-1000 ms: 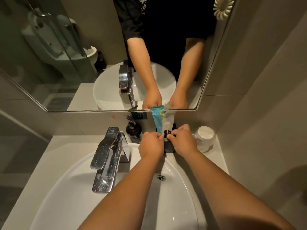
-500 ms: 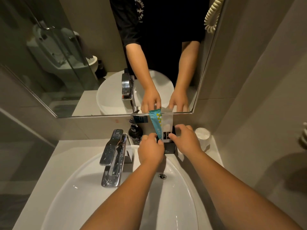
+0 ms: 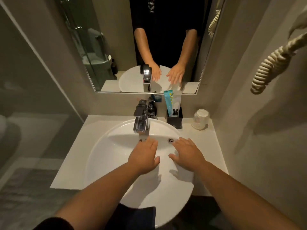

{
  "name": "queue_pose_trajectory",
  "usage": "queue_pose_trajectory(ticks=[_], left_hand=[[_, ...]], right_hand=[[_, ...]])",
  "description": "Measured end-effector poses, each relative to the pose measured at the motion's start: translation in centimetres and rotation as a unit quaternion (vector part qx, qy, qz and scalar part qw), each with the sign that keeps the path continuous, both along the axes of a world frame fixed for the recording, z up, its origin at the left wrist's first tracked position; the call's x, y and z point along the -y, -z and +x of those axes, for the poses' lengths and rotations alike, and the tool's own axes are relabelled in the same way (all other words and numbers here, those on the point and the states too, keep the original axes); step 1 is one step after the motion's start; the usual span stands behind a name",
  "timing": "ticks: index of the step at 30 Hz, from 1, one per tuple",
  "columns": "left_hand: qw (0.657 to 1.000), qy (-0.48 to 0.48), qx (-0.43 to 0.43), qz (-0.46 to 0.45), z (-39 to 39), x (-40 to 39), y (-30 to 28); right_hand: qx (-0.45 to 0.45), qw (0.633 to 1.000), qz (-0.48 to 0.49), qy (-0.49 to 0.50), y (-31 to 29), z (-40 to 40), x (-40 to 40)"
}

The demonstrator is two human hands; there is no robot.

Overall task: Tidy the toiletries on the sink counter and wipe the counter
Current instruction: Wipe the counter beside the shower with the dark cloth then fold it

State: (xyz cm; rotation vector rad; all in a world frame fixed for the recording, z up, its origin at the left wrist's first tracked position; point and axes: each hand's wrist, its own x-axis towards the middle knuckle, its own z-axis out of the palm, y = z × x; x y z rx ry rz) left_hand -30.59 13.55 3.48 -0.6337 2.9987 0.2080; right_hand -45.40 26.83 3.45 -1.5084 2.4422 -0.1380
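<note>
A black holder [image 3: 174, 121] stands on the counter [image 3: 86, 155] behind the white basin [image 3: 103, 146], with a blue and a white packet [image 3: 172, 102] upright in it. A dark pump bottle [image 3: 152, 110] sits behind the chrome tap [image 3: 141, 118]. An upturned wrapped cup [image 3: 200, 119] stands at the back right. My left hand [image 3: 144, 156] and my right hand [image 3: 187, 153] hover over the basin, palms down, fingers spread, empty. Both are well short of the holder.
A mirror [image 3: 116, 47] hangs above the counter and reflects the arms. A coiled cream cord [image 3: 269, 65] hangs on the right wall. A dark cloth [image 3: 137, 216] shows below the basin's front edge. A grey mat [image 3: 25, 188] lies on the floor at left.
Both hands let go of the packets in the black holder and drew back toward me over the basin, fingers now spread. The view pulled back and tilted down.
</note>
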Motion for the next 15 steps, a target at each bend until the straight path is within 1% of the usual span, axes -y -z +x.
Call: queue_pose_trajectory(ticks=[4, 8, 12, 15], left_hand=[[0.999, 0.026, -0.037, -0.013, 4.9, -0.8, 0.2], [0.997, 0.045, -0.062, -0.005, 10.1, -2.1, 0.5], [0.998, 0.067, -0.009, -0.013, 15.8, -3.3, 0.9], [0.996, 0.094, 0.002, 0.006, 19.0, -4.1, 1.2]], right_hand=[[0.002, 1.0, -0.008, 0.018, -0.3, 4.7, -1.9], [0.004, 1.0, 0.004, 0.031, 0.2, 10.6, -4.1], [0.036, 0.999, 0.015, 0.021, 0.5, 17.0, -5.9], [0.056, 0.998, 0.023, -0.013, 1.1, 20.1, -6.9]])
